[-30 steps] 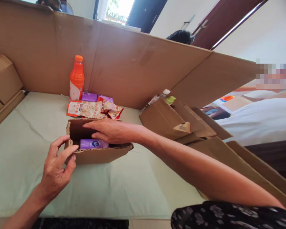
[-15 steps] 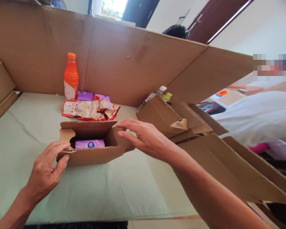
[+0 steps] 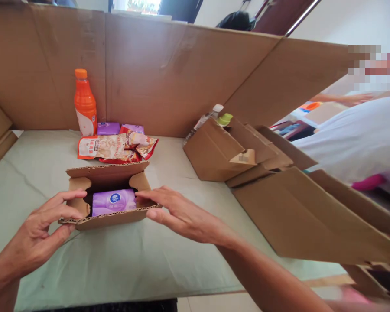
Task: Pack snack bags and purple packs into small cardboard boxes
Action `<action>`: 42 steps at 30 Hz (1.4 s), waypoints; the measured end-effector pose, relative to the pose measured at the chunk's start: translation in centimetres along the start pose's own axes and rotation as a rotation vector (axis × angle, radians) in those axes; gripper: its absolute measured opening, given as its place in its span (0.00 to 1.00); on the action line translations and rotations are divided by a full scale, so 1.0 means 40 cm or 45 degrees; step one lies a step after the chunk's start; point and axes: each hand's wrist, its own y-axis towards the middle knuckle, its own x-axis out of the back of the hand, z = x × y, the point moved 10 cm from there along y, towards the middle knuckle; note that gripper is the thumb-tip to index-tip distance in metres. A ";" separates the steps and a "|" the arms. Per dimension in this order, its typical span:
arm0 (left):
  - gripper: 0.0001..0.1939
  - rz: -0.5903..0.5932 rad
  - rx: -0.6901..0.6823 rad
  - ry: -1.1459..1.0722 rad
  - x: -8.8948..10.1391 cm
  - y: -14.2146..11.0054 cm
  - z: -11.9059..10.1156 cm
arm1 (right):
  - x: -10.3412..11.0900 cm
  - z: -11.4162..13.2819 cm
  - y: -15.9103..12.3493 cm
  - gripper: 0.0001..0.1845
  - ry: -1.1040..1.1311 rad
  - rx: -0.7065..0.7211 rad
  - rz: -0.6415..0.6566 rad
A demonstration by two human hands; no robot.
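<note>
A small open cardboard box [image 3: 112, 220] lies in front of me with a purple tissue pack [image 3: 113, 202] inside, its round blue label facing up. At the box's left front corner, my left hand [image 3: 42, 234] has its fingers over the side flap and its thumb outside the front panel. My right hand [image 3: 182, 214] straddles the front panel at the right corner, fingertips inside by the tissue pack and thumb outside. The back flap stands up, and both side flaps lean inward.
Behind the box lie snack pouches [image 3: 113, 147], purple packs [image 3: 108, 128] and an upright orange bottle [image 3: 85, 104]. Larger cardboard boxes [image 3: 211, 149] stand at right, one holding bottles. A tall cardboard wall [image 3: 182, 78] closes the back. Another person's white sleeve [image 3: 354, 125] shows at far right.
The right side flap now leans inward, and my right hand has moved left and down to the front corner. The left fingers have spread over the left flap. The camera view has shifted slightly.
</note>
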 end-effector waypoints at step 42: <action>0.31 -0.401 0.443 0.594 0.130 -0.385 0.145 | -0.271 0.072 0.405 0.27 0.028 0.399 0.033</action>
